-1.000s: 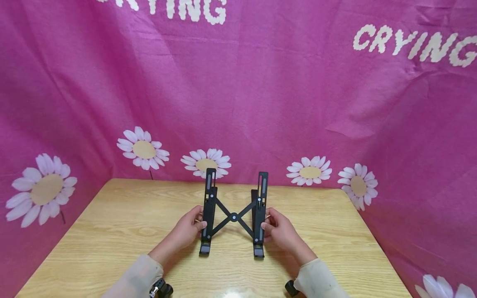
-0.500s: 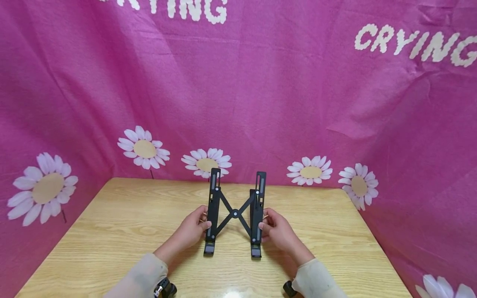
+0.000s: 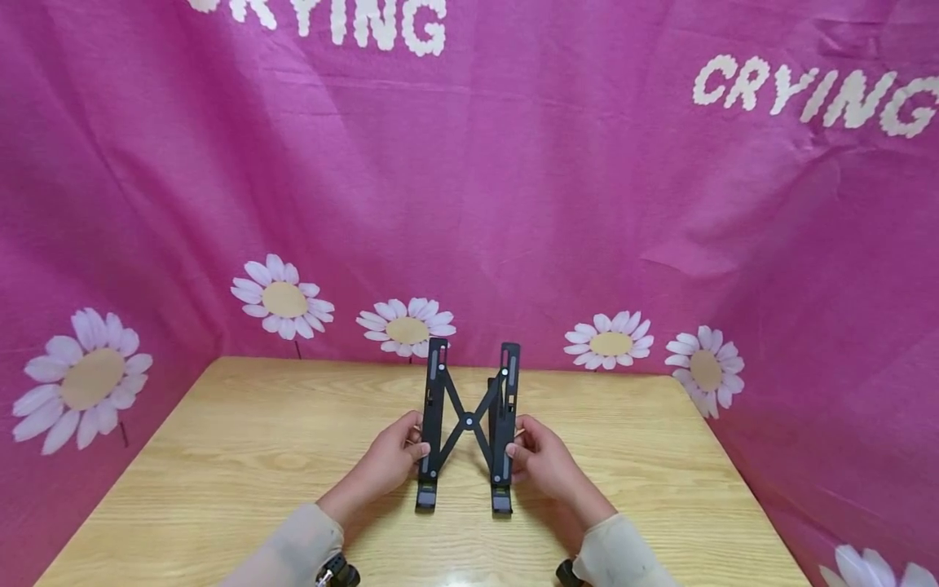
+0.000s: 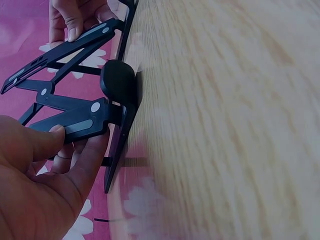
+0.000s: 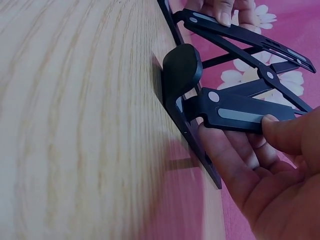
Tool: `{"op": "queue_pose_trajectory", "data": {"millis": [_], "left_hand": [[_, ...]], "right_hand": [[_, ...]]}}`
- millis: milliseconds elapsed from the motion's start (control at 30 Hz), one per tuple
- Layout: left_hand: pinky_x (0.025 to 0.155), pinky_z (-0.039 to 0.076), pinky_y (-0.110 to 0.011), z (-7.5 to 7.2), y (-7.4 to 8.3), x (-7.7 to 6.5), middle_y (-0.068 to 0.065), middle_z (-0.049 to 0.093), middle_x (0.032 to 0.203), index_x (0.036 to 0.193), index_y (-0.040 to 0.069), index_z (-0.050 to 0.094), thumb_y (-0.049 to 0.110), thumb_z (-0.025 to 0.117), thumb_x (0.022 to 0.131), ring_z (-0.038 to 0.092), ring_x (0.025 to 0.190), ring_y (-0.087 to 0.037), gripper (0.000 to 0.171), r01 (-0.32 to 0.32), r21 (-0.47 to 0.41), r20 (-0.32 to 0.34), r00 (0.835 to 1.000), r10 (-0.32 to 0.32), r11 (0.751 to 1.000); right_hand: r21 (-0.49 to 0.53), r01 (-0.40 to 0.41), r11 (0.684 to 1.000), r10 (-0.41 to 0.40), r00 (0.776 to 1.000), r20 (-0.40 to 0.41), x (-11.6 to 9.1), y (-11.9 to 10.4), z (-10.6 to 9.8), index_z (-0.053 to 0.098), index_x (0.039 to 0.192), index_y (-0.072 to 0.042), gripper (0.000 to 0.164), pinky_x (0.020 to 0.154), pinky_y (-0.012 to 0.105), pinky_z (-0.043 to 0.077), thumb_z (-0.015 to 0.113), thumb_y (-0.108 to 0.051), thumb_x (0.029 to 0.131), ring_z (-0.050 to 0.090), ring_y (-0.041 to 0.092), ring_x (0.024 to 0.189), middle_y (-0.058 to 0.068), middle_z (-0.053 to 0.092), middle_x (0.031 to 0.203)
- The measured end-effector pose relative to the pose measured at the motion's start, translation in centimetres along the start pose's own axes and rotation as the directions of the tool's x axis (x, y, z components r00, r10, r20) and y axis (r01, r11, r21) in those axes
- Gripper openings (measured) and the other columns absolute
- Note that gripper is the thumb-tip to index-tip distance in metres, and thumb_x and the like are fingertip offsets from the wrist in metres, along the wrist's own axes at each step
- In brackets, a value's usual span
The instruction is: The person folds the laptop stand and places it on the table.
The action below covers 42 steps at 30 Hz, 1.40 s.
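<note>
A black folding laptop stand point(image 3: 469, 421) stands on the table, its two long side rails joined by an X-shaped brace with a round pivot. Grey pads run along the rails, and hooked lips show at the near ends. My left hand point(image 3: 394, 456) grips the left rail, thumb on the top face and fingers underneath, as the left wrist view shows on the near rail point(image 4: 75, 122). From the other side my right hand point(image 3: 546, 461) pinches the right rail point(image 5: 245, 116) the same way. The base bars of the stand touch the wood.
The wooden table point(image 3: 293, 432) spreads out around the stand. A pink cloth point(image 3: 513, 204) with daisies and white lettering hangs behind and at both sides of it. Dark wrist devices point(image 3: 340, 571) sit at both sleeves.
Both rails have drawn closer together and the X brace has become narrower and taller. My left hand has moved right with its rail; the right hand has shifted slightly left.
</note>
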<state>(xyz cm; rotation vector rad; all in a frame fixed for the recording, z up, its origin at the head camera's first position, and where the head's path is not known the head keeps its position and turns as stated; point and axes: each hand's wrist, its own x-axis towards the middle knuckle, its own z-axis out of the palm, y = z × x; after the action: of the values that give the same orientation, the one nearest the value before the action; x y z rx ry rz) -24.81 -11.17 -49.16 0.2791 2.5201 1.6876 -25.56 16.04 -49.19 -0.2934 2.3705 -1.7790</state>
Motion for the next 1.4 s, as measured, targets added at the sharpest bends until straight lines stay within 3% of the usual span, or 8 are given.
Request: {"op": "queue_pose_trajectory", "data": {"millis": [433,1400], "left_hand": [[0.062,0.056,-0.036,1.6,0.2,0.4,-0.009,0.053,0.091,0.108,0.007,0.056,-0.003,0.057,0.101,0.058,0.077,-0.02,0.012,0.007,-0.009,0.032,0.999,-0.007,1.0],[0.065,0.057,-0.036,2.1,0.9,0.9,-0.007,0.056,0.091,0.112,0.01,0.059,0.0,0.058,0.102,0.059,0.079,-0.02,0.014,0.024,0.032,0.024,0.999,-0.025,0.999]], "right_hand": [[-0.006,-0.024,1.0,0.024,1.0,0.008,-0.1,0.1,0.4,0.058,0.118,-0.004,0.018,0.067,0.047,0.063,0.057,0.003,0.101,0.069,0.023,0.074,0.013,0.058,0.087],[0.016,-0.025,1.0,0.025,1.0,0.01,0.5,-0.6,1.6,0.058,0.118,-0.005,0.017,0.068,0.048,0.063,0.055,0.002,0.102,0.068,0.022,0.075,0.012,0.057,0.089]]}}
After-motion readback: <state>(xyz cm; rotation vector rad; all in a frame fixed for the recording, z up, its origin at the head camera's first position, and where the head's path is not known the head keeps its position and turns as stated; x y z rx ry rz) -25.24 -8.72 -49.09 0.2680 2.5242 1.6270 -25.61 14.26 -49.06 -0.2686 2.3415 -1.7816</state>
